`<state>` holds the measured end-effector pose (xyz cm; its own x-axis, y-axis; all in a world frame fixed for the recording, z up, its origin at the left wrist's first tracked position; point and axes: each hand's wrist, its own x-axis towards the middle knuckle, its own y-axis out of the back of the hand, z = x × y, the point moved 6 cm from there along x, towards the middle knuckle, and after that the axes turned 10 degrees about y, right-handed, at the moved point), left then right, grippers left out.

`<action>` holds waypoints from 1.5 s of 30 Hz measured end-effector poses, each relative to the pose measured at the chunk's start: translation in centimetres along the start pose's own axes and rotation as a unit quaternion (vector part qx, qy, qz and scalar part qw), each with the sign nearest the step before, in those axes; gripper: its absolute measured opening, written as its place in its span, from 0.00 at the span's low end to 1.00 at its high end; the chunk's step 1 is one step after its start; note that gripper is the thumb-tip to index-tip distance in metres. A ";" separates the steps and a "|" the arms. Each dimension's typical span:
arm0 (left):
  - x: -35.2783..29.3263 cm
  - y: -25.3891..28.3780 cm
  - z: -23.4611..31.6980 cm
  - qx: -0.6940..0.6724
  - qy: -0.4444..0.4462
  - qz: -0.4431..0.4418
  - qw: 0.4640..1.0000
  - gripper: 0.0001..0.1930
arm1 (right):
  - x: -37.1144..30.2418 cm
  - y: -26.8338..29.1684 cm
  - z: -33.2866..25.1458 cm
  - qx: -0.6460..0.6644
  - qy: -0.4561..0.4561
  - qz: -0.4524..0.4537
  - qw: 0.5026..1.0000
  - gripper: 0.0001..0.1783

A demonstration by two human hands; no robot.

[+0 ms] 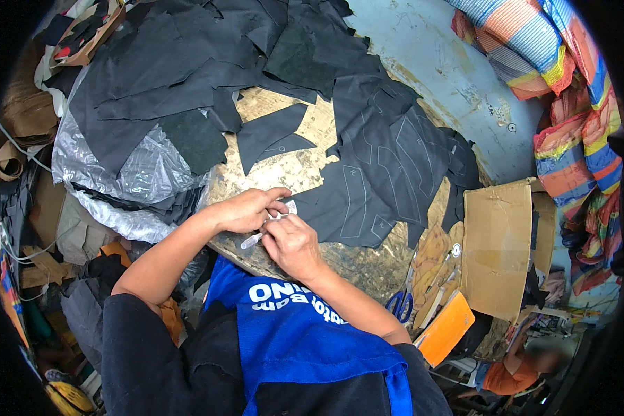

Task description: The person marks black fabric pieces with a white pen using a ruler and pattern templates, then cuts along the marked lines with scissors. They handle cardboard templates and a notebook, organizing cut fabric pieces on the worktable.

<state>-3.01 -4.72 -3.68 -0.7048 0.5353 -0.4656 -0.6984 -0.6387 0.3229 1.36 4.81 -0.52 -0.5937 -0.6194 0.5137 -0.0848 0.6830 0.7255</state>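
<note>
Both hands meet over the table's near edge, just left of a black leather sheet (347, 201) with pale outlines drawn on it. My right hand (292, 244) is closed around a slim, whitish, partly see-through pen-like object (251, 240), whose end sticks out toward the lower left. My left hand (251, 210) touches it from the other side, thumb and fingers bent in a pinch. A small white bit (291, 207) shows by the fingertips; whether it belongs to the same object I cannot tell.
Black leather pieces (187, 76) pile across the far table. On the right are blue-handled scissors (399, 305), tan pattern pieces (430, 260), an orange pad (445, 328) and a cardboard box (496, 249). Clear plastic wrap (128, 163) lies left. Another person (513, 374) is at lower right.
</note>
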 end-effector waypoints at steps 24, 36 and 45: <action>-5.4 2.5 -3.0 0.081 0.118 0.395 0.908 0.11 | -4.7 -0.4 6.0 0.217 -0.233 0.127 0.939 0.06; -6.0 -2.3 -2.6 -0.274 0.070 0.205 0.937 0.06 | -7.2 2.1 5.6 0.455 -0.326 0.202 0.804 0.08; -3.1 -9.4 1.2 -0.256 0.038 0.174 0.950 0.07 | -11.7 5.3 4.2 0.415 -0.327 0.253 0.810 0.12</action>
<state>5.64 0.30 -4.24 -0.8572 0.2128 -0.4690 -0.2583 -0.9655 0.0341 4.46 17.26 -4.62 -0.9948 -0.0272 0.0985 -0.0466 0.9787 -0.2000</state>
